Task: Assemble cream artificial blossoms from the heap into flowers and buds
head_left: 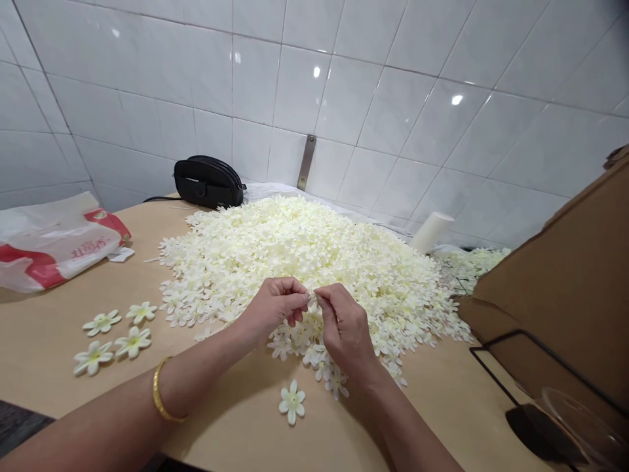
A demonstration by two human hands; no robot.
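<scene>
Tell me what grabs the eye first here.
The big pile of cream flowers fills the middle of the tan table, against the white tiled wall. In front of it the left hand and right hand pinch a small flower between their fingertips. Four flowers with yellow-green centres lie apart at the left, and a single flower lies near the table's front edge.

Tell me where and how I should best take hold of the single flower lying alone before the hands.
Probably pinch one outer petal of the single flower, coming from above at its near side. It lies flat on the table, petals spread apart, nothing touching it.
</scene>
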